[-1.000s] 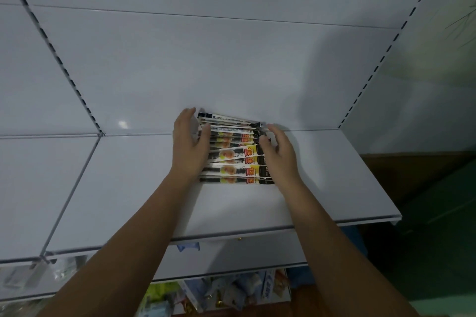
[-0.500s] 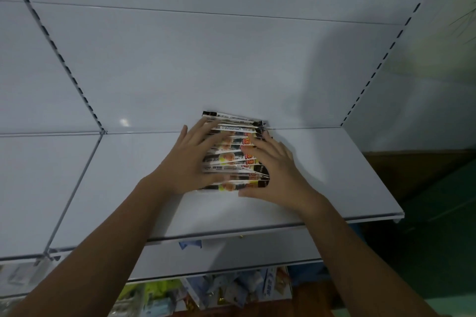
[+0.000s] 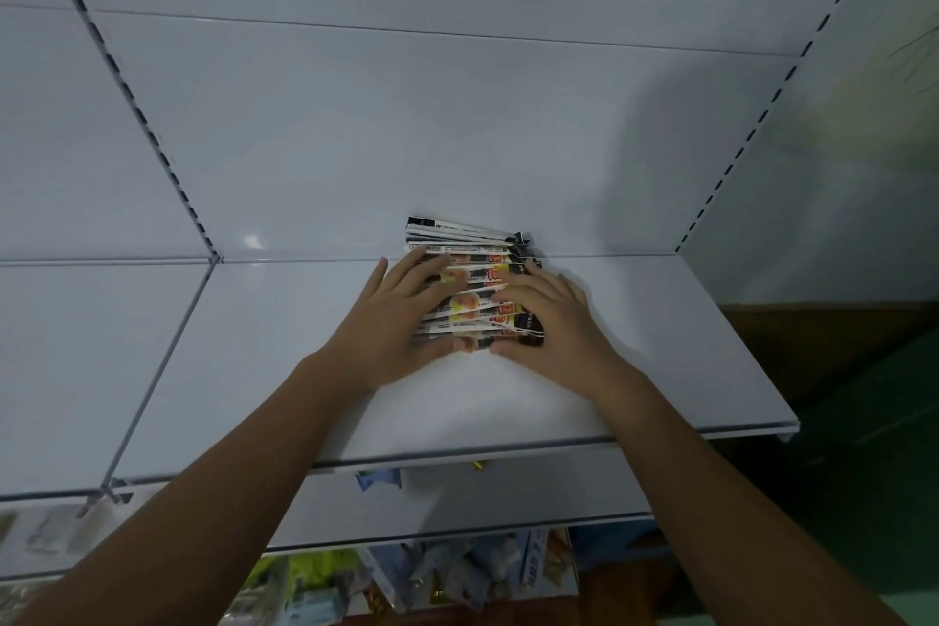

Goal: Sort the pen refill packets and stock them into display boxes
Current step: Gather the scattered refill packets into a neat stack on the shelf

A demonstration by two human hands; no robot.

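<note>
L hand [image 3: 394, 326], R hand [image 3: 555, 321] press refill pkts [image 3: 470, 304] — on shelf [image 3: 670, 351].

I see a white metal shelf [image 3: 660, 371] against a white back panel [image 3: 406, 117] with black-slotted uprights [image 3: 152, 137]. Mixed packaged goods [image 3: 457, 569] sit on a lower level.

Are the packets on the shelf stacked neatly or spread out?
Spread out: the packets overlap in an uneven row from the back panel toward the shelf front. Left hand and right hand press flat on them.
</note>
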